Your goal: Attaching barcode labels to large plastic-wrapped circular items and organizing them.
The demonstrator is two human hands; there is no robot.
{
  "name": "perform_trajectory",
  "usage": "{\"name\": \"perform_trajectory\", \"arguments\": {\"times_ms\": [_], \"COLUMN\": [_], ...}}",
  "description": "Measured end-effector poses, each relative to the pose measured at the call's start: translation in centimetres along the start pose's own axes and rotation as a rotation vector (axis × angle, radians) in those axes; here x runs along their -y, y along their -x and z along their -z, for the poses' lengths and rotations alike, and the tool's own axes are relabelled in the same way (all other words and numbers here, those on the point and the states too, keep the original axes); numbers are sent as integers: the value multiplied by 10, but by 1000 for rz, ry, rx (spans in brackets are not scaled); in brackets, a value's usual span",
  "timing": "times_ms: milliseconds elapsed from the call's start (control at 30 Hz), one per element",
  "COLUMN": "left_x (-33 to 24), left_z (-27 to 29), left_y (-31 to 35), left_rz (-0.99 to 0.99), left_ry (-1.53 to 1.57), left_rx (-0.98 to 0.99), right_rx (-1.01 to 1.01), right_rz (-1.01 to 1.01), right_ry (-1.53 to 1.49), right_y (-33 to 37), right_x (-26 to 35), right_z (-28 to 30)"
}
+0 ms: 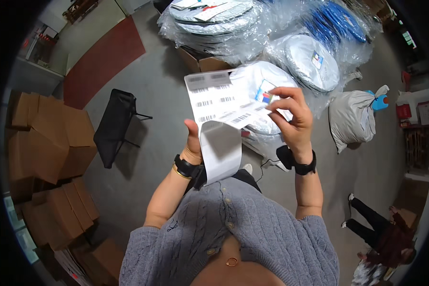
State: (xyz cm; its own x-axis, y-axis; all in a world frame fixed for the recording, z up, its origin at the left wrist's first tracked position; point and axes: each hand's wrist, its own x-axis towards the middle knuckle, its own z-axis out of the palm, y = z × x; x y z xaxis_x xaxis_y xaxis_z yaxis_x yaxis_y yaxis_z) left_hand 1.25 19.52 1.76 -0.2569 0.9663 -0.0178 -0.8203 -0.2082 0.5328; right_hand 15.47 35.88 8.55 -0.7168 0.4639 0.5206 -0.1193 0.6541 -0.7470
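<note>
White sheets of barcode labels (205, 103) are held up in front of my body. One sheet (220, 148) curls over and hangs down toward my waist. My left hand (192, 144) grips the sheets at their left edge; its thumb points up and its other fingers are hidden behind the paper. With thumb and fingertips pinched together, my right hand (295, 117) holds the right end of a lifted barcode sheet (243, 116). Just beyond the sheets lies a round, flat, white package (276, 74) with a coloured label, partly covered by the paper and my right hand.
Plastic-wrapped round packages (214, 31) and blue coiled items (336, 21) are stacked ahead. A black folding stool (113, 126) stands to the left, beside brown cartons (52, 138). On the right are a white sack (355, 119) and another person (390, 233).
</note>
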Motion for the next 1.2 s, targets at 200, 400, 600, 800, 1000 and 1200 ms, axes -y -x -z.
{"name": "perform_trajectory", "arguments": {"times_ms": [200,400,600,800,1000,1200], "left_x": [-123,-206,-211,-231,-221,-215], "left_z": [60,54,29,78,154,71], "left_y": [-30,-69,-112,-147,-133,-220], "left_rz": [-175,-395,-339,-415,-484,79], "left_ry": [137,-44,4,-127,-818,-1386], "left_rx": [23,114,239,130,-851,397], "right_rx": [314,561,459,545,590,851], "right_rz": [-453,-676,-317,-561,-443,-380], "right_ry": [-318,-277,-863,-903,-574,-226], "right_y": [17,-11,-127,-147,-195,-230], "right_x": [2,-12,-71,-125,-153,-136], "right_z": [1,3,-139,-154,-105,-100]}}
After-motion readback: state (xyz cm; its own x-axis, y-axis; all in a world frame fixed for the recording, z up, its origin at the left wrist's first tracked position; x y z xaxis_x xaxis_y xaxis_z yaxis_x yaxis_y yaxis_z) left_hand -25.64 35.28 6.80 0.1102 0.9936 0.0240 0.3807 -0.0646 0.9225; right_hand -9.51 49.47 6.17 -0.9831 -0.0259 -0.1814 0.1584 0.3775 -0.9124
